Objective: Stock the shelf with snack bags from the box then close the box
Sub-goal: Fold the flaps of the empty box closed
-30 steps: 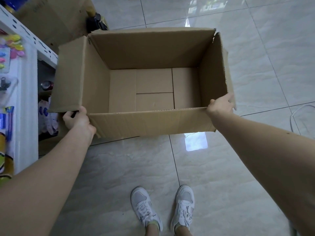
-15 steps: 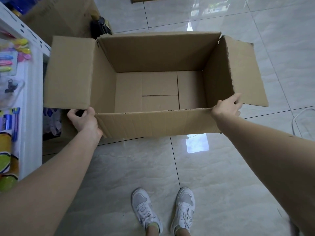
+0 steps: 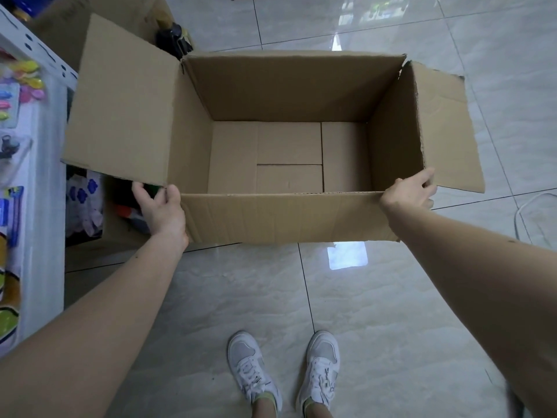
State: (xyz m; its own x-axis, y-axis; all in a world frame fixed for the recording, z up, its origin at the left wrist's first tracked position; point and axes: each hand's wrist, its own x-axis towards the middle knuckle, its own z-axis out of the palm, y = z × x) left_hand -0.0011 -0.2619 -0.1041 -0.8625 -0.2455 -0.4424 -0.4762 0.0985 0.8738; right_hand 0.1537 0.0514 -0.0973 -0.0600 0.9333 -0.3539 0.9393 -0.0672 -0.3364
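Brown corrugated cardboard box (image 3: 289, 164) stands open on the tiled floor (image 3: 391, 297) beside the shelf (image 3: 45, 206), empty to its bottom panels, so stocking looks finished and only closing remains. The left hand (image 3: 161, 206) grips the left flap (image 3: 120, 101); the right hand (image 3: 410, 191) pinches the right flap (image 3: 443, 131). Both flaps splay outward.

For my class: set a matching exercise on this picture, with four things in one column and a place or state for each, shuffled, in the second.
Things:
1. cardboard box
2. left hand
3. right hand
4. white shoes

Places or states:
A. at the bottom of the view, on the tiled floor
B. open and empty
C. grips the box's near right corner
D. holds the box's near left corner

Pairs: 1-B, 2-D, 3-C, 4-A
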